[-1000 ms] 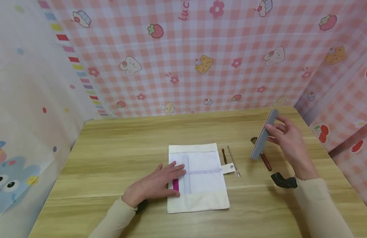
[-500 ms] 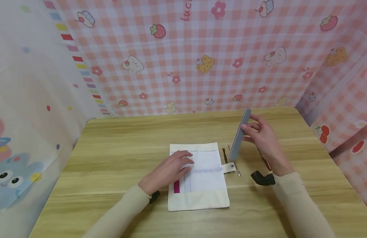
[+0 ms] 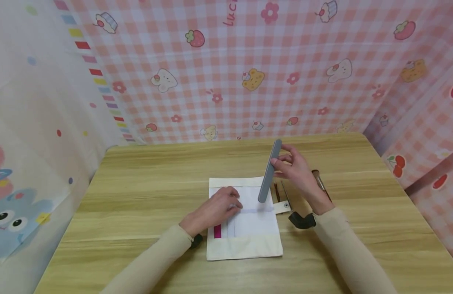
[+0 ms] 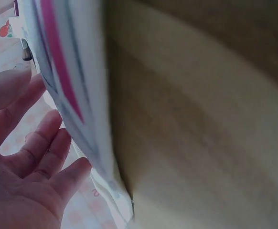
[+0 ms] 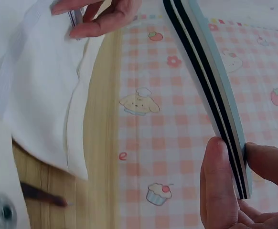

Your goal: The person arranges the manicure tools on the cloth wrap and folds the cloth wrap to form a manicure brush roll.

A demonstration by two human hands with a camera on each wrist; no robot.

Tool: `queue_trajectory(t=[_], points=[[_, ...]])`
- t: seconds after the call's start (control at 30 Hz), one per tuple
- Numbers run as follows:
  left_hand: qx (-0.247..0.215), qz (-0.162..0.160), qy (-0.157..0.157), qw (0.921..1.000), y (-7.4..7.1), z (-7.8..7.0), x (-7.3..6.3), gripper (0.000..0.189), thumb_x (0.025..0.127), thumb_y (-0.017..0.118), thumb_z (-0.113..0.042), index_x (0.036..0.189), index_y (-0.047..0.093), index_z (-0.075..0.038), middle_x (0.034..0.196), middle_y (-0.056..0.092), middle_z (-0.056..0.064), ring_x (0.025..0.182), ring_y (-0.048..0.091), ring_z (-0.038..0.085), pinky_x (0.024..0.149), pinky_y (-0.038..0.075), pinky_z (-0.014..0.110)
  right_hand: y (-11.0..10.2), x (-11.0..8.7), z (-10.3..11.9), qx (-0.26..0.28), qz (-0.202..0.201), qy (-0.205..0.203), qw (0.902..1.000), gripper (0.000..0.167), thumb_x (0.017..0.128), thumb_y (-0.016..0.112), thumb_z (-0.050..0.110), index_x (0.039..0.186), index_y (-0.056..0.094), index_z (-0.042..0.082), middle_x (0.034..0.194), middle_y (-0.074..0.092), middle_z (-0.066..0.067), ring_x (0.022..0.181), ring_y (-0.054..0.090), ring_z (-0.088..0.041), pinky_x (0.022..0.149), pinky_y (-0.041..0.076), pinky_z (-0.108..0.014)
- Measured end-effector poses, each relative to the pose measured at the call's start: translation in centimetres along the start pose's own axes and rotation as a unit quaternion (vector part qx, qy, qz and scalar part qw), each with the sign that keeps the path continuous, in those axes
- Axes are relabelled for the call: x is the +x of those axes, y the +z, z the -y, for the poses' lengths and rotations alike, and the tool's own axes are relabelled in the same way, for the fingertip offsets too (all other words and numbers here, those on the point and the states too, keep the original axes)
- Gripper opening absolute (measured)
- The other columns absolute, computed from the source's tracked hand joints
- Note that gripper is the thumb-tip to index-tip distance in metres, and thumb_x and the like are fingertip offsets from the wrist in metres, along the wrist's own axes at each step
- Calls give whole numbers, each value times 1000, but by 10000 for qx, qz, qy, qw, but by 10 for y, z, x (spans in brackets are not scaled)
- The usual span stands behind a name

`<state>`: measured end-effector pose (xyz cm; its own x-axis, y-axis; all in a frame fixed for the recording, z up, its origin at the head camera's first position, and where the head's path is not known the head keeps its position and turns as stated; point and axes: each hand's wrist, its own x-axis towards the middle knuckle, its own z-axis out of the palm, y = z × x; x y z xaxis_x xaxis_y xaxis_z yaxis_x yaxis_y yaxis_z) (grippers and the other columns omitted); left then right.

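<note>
A thick grey nail file (image 3: 269, 172) with layered dark and light edges (image 5: 210, 81) is pinched near its upper end by my right hand (image 3: 295, 171). It stands tilted above the right part of a white cloth tool pouch (image 3: 245, 248), which lies unfolded on the table. My left hand (image 3: 220, 205) rests over the pouch's left part, fingers loosely bent. In the left wrist view its fingertips (image 4: 77, 167) lie right at the cloth. Slim pockets run along that side, one showing a magenta strip (image 3: 217, 231).
A snap strap (image 3: 282, 207) sticks out from the pouch's right edge. Beside it lie a thin brown-handled tool (image 3: 277, 191) and a slim metal stick (image 3: 285, 191). Farther right, a brush (image 3: 319, 179) is partly behind my right wrist. A checked cloth (image 3: 248, 106) hangs behind the wooden table (image 3: 149, 171).
My right hand has carried the nail file leftward, from beside the brush to over the pouch. My left hand has shifted right and up across the pouch, its fingers now more bent.
</note>
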<state>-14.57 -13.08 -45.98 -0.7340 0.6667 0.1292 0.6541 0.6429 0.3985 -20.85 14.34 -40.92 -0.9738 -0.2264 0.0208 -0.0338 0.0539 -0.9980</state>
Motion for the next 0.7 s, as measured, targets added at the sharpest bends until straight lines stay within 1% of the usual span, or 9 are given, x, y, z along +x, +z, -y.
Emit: queue_trajectory(t=[0.07,0.17,0.3,0.4,0.53,0.7], points=[[34,-38,42,10000,1,0,0,9,96,74,-9,101,81,-7,118,66,11,111,58,27,102,46,41,7,3,-1,86,47,43,9999,67,103,62,5,159,26,0,108,63,-12,86,72,-11,82,61,-34],[55,-84,43,9999,3,0,1,7,96,74,-9,98,81,-8,117,66,11,111,58,27,102,45,40,15,7,-2,61,70,138,9999,68,103,62,5,160,26,1,111,63,-17,87,72,-14,83,61,-36],[-21,-48,-140,9999,5,-2,2,6,95,75,-9,96,80,-9,116,65,9,112,57,26,104,45,40,24,10,-3,-105,90,230,9996,67,103,62,6,160,27,3,117,62,-24,90,72,-19,85,61,-38],[-68,-30,-284,9996,5,-3,3,5,95,74,-7,94,80,-9,116,65,9,112,57,27,104,45,40,30,13,-6,-198,137,232,9994,68,103,63,5,160,27,4,118,62,-28,92,72,-23,85,61,-40],[-125,-53,-417,9990,5,-4,4,6,95,74,-7,91,78,-10,114,66,8,112,57,27,104,45,41,35,17,-9,-246,183,251,9992,74,102,64,7,163,22,7,118,61,-27,92,72,-24,83,62,-40],[-203,-85,-426,9989,6,-3,6,8,94,73,-5,89,76,-10,112,67,8,111,58,27,103,45,41,40,23,-14,-441,200,156,9987,79,102,64,8,166,17,13,116,60,-26,91,72,-23,79,62,-37]])
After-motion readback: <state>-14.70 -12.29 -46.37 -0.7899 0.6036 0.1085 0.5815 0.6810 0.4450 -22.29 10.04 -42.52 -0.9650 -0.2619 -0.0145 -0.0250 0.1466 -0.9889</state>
